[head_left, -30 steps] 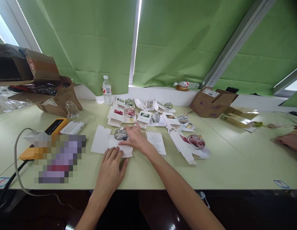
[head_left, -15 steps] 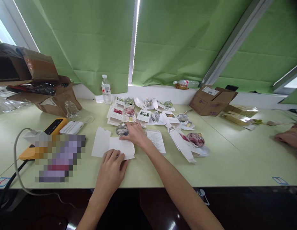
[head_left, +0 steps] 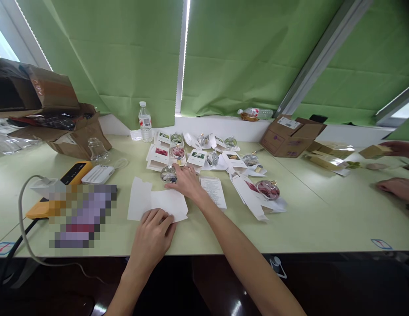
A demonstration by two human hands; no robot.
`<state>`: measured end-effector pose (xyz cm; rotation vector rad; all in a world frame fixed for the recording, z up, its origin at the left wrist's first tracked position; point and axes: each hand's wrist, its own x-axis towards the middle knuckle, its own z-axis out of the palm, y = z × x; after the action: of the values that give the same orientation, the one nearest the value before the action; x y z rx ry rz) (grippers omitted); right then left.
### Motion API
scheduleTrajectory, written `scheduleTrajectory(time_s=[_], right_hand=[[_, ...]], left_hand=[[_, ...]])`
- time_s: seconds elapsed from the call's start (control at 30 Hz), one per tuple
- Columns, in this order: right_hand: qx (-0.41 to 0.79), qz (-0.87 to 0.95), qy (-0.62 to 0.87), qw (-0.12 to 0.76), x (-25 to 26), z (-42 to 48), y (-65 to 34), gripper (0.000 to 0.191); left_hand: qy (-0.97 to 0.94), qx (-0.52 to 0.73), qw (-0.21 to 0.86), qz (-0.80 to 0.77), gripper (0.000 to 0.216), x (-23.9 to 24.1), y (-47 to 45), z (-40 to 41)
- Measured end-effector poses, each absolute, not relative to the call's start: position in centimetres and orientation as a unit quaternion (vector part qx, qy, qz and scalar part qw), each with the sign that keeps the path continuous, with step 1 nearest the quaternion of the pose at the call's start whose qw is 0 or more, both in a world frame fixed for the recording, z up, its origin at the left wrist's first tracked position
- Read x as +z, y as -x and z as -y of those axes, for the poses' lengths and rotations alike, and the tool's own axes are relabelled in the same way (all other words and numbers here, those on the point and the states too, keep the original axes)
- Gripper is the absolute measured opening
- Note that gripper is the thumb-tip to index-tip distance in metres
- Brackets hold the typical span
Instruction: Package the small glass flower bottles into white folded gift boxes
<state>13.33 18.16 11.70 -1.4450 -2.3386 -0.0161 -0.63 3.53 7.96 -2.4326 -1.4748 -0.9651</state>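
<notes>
My left hand [head_left: 154, 232] has its fingers curled over the near edge of an unfolded white carton [head_left: 143, 199], which lies flat on the table. My right hand [head_left: 186, 179] grips a round, flat glass bottle [head_left: 167, 174] with grey contents, just beyond the carton; the fingers partly cover it. Beside my right forearm lies a white box with printed text [head_left: 213, 191]. Behind are several opened white boxes with flower pictures, among them one with a pink flower [head_left: 161, 152]. Similar round bottles lie by them, such as a pink one [head_left: 178, 151] and a dark red one [head_left: 268, 189].
At left are a yellow power strip [head_left: 75, 173], a white power bank [head_left: 98, 174], a blurred-out flat item [head_left: 87, 215] and cardboard boxes [head_left: 69, 136]. A water bottle [head_left: 145, 122] stands behind. On the right, another person's hand [head_left: 400, 148] holds a small yellow box [head_left: 374, 151].
The white carton has shifted slightly toward me, widening its gap from the glass bottle. At the far right, another person's hand with a small yellow box has come into view.
</notes>
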Motion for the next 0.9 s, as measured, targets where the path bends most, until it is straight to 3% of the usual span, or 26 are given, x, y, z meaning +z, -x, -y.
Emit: scheduleTrajectory(time_s=[0.1,0.23,0.43,0.57,0.7,0.9], right_hand=[[-0.001,0.819,0.52,0.242,12.2,-17.3,-13.8,0.083],[0.029,0.782,0.538,0.313,13.3,-15.4,-15.0,0.046],[0.056,0.771,0.615,0.155,13.6,-12.5,-16.6,0.052],[0.031,0.779,0.614,0.12,13.0,-11.6,-16.6,0.039],[0.046,0.763,0.617,0.186,13.1,-11.4,-17.2,0.035],[0.167,0.742,0.56,0.327,13.6,-11.3,-19.4,0.034]], left_hand=[[0.807,-0.329,0.074,0.485,0.01,7.9,0.6,-3.4],[0.806,-0.34,0.074,0.478,0.01,8.0,0.6,-3.4],[0.813,-0.352,0.067,0.459,0.009,8.2,0.7,-3.2],[0.818,-0.368,0.066,0.437,0.006,8.4,0.7,-3.2],[0.822,-0.378,0.085,0.417,0.015,8.7,0.6,-3.0],[0.771,-0.438,0.158,0.434,0.041,8.2,1.0,-2.6]])
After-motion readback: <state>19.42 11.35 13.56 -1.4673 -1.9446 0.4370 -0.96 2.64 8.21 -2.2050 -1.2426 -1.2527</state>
